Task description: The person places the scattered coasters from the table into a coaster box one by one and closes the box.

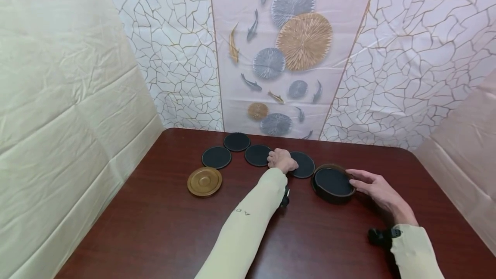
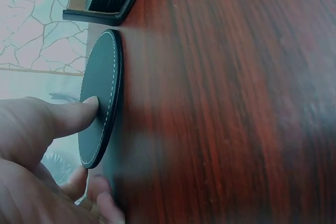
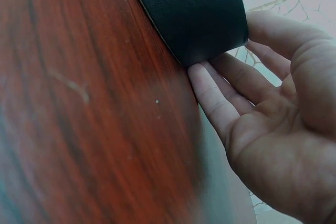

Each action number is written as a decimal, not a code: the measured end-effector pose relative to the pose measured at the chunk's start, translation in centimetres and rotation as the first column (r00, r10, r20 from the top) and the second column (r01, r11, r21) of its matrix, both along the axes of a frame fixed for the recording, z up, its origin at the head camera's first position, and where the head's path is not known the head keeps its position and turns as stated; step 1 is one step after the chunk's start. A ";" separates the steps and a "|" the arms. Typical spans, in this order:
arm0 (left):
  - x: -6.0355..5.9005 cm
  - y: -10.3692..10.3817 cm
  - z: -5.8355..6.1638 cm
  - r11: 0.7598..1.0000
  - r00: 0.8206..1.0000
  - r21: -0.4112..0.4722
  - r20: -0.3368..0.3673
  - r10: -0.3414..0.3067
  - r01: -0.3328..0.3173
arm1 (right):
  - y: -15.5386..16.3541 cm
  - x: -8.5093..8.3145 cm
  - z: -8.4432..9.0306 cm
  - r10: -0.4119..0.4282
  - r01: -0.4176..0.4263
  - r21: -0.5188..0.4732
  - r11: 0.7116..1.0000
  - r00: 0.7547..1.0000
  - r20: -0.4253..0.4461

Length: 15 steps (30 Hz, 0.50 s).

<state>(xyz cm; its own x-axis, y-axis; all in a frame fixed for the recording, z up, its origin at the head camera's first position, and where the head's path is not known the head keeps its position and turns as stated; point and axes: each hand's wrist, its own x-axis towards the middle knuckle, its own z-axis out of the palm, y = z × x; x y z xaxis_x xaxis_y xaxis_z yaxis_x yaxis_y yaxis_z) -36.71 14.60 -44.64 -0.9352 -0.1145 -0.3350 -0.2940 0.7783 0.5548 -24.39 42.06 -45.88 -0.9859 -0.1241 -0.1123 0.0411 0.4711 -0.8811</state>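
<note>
Just right of the frame's centre, the person's left hand [image 1: 282, 160] sits with fingers curled, one fingertip [image 2: 86, 109] pressing down on a black round coaster [image 1: 304, 165] that lies flat on the dark red table [image 1: 155, 227]; whether the other fingers grip its edge I cannot tell. To the right, the right hand [image 1: 377, 189] is relaxed and spread, its fingertips [image 3: 207, 85] touching the side wall of a dark round holder [image 1: 333, 183] just beside that coaster. Three more black coasters [image 1: 236, 141] lie in a loose arc toward the upper left, and a brown wooden lid [image 1: 204, 181] rests apart at the left. Patterned sheeting [image 1: 294, 46] hangs behind the table.
</note>
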 end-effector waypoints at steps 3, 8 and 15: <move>0.3 -0.3 0.1 0.999 1.000 0.023 -0.004 -0.026 0.026 | 0.1 0.0 0.0 -0.003 0.003 -0.004 1.000 1.000 0.000; 0.9 -1.6 0.4 0.990 0.992 0.068 -0.032 -0.122 0.124 | 0.2 0.0 -0.1 -0.003 0.003 -0.020 1.000 1.000 0.006; 1.8 -3.5 -0.2 0.909 0.982 0.377 -0.127 -0.141 0.180 | 0.2 -0.1 -0.1 -0.007 0.008 -0.033 0.999 1.000 0.012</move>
<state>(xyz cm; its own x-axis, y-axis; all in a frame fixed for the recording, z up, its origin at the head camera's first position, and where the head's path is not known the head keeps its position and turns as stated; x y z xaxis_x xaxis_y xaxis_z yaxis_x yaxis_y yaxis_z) -34.96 11.07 -44.89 -0.9596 0.1597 -0.2316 -0.1143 0.5309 0.8397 -24.49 42.22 -45.99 -0.9854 -0.1207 -0.1201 0.0550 0.4416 -0.8955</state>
